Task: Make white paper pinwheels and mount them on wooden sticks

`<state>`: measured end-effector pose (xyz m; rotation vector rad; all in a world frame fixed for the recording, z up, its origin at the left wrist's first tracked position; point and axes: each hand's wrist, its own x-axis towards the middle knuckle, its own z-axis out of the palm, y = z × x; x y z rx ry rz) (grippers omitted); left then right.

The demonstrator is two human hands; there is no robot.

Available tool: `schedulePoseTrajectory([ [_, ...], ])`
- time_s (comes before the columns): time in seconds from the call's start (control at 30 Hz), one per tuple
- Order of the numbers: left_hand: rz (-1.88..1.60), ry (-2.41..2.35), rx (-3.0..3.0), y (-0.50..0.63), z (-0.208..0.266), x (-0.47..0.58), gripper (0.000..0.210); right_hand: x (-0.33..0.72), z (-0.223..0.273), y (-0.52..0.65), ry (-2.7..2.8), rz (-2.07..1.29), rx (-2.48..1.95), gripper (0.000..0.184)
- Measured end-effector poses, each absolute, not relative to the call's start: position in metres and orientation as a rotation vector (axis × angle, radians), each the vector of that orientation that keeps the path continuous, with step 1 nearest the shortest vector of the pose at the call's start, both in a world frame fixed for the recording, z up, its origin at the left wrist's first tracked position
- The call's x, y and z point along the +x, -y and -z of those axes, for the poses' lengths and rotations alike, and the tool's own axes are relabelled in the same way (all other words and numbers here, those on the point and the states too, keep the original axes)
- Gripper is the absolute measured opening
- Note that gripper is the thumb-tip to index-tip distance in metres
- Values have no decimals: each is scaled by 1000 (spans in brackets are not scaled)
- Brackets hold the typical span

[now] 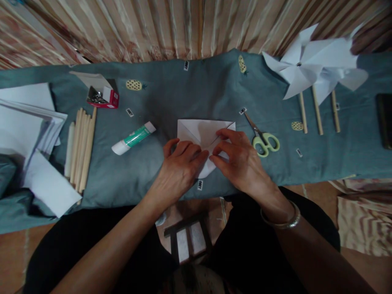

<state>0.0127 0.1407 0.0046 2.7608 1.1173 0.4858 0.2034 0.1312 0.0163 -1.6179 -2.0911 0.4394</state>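
A white square of paper (pixel 196 127) with slits running in from its corners lies in front of me, its near side bent inward. My left hand (pixel 180 165) presses on its left part, fingers curled and thumb near the centre. My right hand (pixel 237 157) pinches the paper at the right of the centre, thumb against the fingers. Both hands partly hide the sheet. Just right of my right hand lie green-handled scissors (pixel 262 141), blades slightly apart. A green-and-white glue stick (pixel 134 138) rests to the left of my left hand.
Paper pinwheels (pixel 298 67) on wooden sticks lie at the right, with a dark phone-like object (pixel 384 120) beyond. Leftward are an open red box (pixel 113 99) of small metal pieces, several wooden sticks (pixel 82 149) and stacked white paper (pixel 18 126). A green cloth (pixel 171 94) covers the table.
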Motion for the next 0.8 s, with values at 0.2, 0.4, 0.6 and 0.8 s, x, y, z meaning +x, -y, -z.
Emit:
schedulePoseTrajectory([
  [0.2,-493,-1120,2756,-139,-6,13,28,204,-16,-131,2100,-431,-1633,9],
  [0.4,-490,-1124,2757,-138,-7,13,26,203,-16,-131,2104,-394,-1639,8],
  [0.6,-444,-1150,2745,-138,-6,14,28,202,-14,-131,2081,-352,-1604,8],
  [0.8,-448,-1147,2751,-138,-5,13,27,203,-19,-127,2056,-388,-1597,9],
])
